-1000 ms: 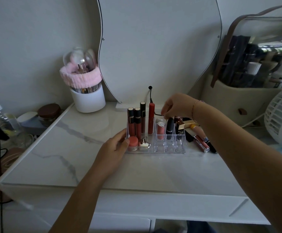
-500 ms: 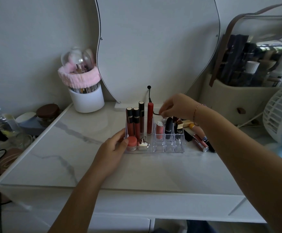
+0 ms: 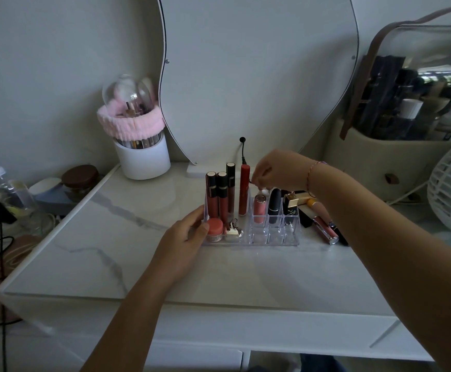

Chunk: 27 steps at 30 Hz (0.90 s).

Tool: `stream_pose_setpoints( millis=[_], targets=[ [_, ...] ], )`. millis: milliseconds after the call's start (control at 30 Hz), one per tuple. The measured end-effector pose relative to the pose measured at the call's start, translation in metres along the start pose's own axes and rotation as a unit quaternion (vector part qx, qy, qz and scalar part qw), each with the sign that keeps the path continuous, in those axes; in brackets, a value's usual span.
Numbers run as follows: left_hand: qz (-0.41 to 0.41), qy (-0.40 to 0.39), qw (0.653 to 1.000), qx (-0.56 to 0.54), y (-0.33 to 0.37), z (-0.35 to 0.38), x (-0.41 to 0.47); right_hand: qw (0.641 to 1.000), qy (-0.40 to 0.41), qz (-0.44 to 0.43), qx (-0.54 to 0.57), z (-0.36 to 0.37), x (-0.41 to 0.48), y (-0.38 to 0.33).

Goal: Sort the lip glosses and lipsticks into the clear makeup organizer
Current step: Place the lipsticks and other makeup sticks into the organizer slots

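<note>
The sorting looks well under way but not finished. The clear acrylic makeup organizer (image 3: pixel 272 237) sits on the white marble-patterned tabletop (image 3: pixel 138 251), near the middle and just in front of the mirror. Its tall far-left section already holds three dark-capped pink lip gloss tubes (image 3: pixel 222 196) and a slim red tube (image 3: pixel 243 191), all upright. To the right, the far row of small square cells holds a pink lipstick (image 3: pixel 259 208), a black bullet-shaped lipstick (image 3: pixel 274 205) and a black-and-gold square lipstick (image 3: pixel 290 208). A small coral-lidded pot (image 3: pixel 215 228) and a little silver clip-on case (image 3: pixel 233 232) fill the near-left cells. The near rows of small cells appear empty. Several pieces lie loose just right of the organizer: a gold tube (image 3: pixel 303 201), a clear pink gloss tube with a silver cap (image 3: pixel 325 229) and some darker items beside it, so I judge these are what is left. The left hand (image 3: pixel 184 237) grips the organizer's left end, thumb at the near edge, steadying it. The right hand (image 3: pixel 278 170) hovers over the far row with fingers curled just above the pink lipstick; whether it pinches anything I cannot tell.
</note>
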<state>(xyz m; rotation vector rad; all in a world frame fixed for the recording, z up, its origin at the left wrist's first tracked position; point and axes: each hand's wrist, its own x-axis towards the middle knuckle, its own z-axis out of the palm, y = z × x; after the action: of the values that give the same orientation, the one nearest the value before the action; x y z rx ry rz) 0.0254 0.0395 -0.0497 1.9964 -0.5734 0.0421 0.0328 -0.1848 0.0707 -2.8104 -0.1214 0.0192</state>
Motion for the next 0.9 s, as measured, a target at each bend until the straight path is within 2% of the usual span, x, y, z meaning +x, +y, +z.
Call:
stream_pose_setpoints(
  millis=[367, 633, 767, 900],
  targets=[
    [-0.001, 0.0, 1.0, 0.002, 0.0, 0.0, 0.0, 0.999, 0.004, 0.0, 0.046, -0.001, 0.0, 0.002],
    [0.006, 0.002, 1.0, -0.003, 0.0, 0.0, -0.001, 0.999, 0.01, 0.02, 0.028, 0.004, 0.0, 0.001],
    [0.008, 0.002, 1.0, -0.001, 0.001, 0.0, -0.001, 0.999, 0.009, 0.034, -0.04, 0.006, 0.002, -0.004],
    [0.011, 0.001, 1.0, 0.005, 0.003, 0.0, -0.001, 0.999, 0.005, 0.044, -0.021, 0.01, 0.004, -0.004]
  ],
)
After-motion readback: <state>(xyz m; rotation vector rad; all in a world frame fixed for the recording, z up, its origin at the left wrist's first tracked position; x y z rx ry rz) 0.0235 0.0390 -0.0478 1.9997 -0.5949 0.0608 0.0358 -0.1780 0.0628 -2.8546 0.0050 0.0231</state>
